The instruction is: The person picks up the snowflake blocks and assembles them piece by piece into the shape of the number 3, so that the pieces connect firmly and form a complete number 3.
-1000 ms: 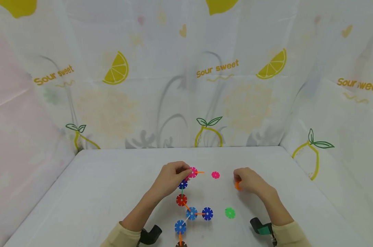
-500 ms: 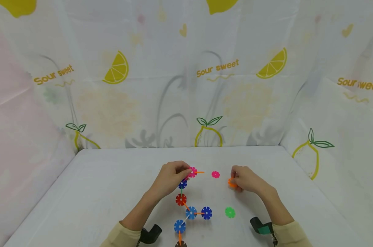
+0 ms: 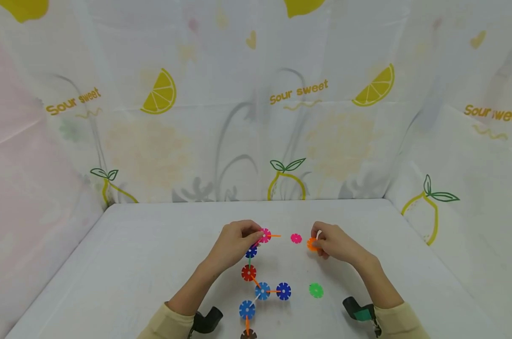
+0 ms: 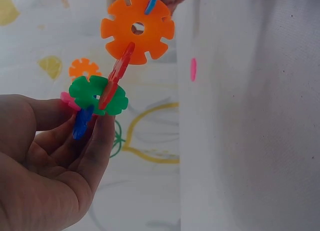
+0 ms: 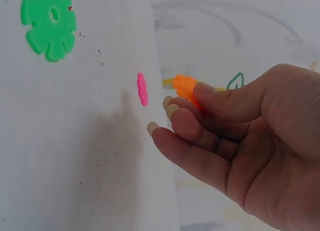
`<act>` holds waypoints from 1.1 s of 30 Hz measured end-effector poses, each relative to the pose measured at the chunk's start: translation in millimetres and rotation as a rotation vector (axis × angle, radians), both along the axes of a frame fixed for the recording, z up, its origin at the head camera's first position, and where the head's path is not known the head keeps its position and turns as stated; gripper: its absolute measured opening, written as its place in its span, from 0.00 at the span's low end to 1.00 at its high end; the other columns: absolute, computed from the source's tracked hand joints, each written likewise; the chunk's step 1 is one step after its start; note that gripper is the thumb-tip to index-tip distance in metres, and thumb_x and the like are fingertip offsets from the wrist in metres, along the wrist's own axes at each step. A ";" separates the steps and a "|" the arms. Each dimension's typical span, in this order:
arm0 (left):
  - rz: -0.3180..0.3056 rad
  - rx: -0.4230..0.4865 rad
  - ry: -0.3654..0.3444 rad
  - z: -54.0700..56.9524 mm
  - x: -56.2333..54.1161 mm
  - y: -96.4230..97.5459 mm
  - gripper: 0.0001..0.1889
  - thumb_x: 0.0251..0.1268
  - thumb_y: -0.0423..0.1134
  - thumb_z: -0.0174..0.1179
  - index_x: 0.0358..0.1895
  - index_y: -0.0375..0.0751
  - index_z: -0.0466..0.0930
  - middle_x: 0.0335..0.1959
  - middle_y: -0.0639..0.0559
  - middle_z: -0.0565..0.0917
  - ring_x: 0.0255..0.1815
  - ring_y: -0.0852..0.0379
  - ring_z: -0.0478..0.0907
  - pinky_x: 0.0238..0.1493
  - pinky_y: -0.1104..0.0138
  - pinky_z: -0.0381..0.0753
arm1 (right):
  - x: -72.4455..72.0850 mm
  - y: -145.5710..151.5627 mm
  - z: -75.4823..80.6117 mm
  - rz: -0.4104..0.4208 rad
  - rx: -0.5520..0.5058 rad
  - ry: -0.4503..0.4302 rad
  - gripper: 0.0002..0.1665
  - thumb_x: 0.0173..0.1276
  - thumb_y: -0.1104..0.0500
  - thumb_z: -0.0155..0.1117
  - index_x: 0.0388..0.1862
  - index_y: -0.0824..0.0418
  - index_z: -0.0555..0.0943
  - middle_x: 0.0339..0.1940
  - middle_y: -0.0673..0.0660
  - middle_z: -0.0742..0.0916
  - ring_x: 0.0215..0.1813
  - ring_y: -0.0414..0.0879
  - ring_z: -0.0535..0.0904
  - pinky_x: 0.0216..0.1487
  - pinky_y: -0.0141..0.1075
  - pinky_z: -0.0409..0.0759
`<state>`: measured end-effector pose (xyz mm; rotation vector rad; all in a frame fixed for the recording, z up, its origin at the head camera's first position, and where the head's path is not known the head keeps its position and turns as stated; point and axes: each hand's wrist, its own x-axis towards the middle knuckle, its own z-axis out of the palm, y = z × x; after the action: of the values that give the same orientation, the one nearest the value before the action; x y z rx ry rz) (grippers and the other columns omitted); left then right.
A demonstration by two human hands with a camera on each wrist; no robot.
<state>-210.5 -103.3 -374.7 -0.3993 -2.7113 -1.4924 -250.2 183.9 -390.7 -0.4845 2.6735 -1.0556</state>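
My left hand (image 3: 239, 242) pinches a pink notched plastic disc (image 3: 265, 235) at the top of a chain of interlocked discs. An orange disc seen edge-on (image 3: 275, 236) juts right from it. Below hang a dark blue disc (image 3: 251, 252), a red disc (image 3: 249, 272) and several more in blue and brown. In the left wrist view, a green disc (image 4: 98, 95) and an orange disc (image 4: 137, 28) of this chain show near the fingertips. Between thumb and fingers, my right hand (image 3: 338, 242) pinches a separate orange disc (image 3: 311, 244), partly covered by the thumb in the right wrist view.
A loose pink disc (image 3: 296, 238) lies on the white table (image 3: 154, 254) between the hands. Nearer the front lies a loose green disc (image 3: 316, 290). Printed cloth walls (image 3: 205, 141) stand behind and at both sides. Black wrist-camera mounts (image 3: 207, 321) are under the forearms.
My right hand has moved left with the orange disc, which is now close to the loose pink one. The left hand and the chain stay almost where they were.
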 end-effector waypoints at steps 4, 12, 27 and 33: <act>0.002 -0.001 -0.008 -0.6 -0.2 -0.1 0.07 0.70 0.43 0.61 0.44 0.47 0.86 0.34 0.49 0.87 0.31 0.59 0.79 0.33 0.67 0.81 | -0.1 -3.0 1.1 0.017 -0.024 0.023 0.05 0.70 0.67 0.58 0.43 0.63 0.76 0.23 0.54 0.82 0.24 0.44 0.77 0.30 0.35 0.84; 0.006 -0.005 -0.007 -2.4 -1.0 0.3 0.07 0.70 0.43 0.61 0.43 0.47 0.86 0.35 0.47 0.88 0.31 0.59 0.79 0.33 0.67 0.81 | 1.8 -8.3 3.6 0.006 -0.084 0.061 0.05 0.70 0.66 0.59 0.44 0.61 0.77 0.24 0.54 0.83 0.25 0.46 0.80 0.33 0.36 0.85; 0.013 -0.014 0.005 -2.6 -2.2 0.7 0.07 0.70 0.43 0.61 0.44 0.47 0.86 0.34 0.49 0.87 0.31 0.59 0.79 0.33 0.67 0.81 | 11.0 -26.3 13.3 0.097 -0.336 0.036 0.09 0.72 0.62 0.61 0.48 0.64 0.77 0.28 0.60 0.86 0.28 0.49 0.84 0.34 0.35 0.87; 0.011 -0.012 0.000 -1.2 -2.1 2.1 0.08 0.71 0.44 0.60 0.44 0.47 0.86 0.32 0.52 0.87 0.31 0.59 0.79 0.33 0.67 0.81 | 13.0 -30.0 14.9 0.110 -0.410 -0.001 0.10 0.73 0.62 0.61 0.49 0.66 0.76 0.29 0.62 0.86 0.29 0.49 0.85 0.35 0.37 0.87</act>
<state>-212.6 -101.3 -375.9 -0.3846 -2.7191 -1.4745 -237.2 153.9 -375.8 -0.6929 2.3949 -1.5724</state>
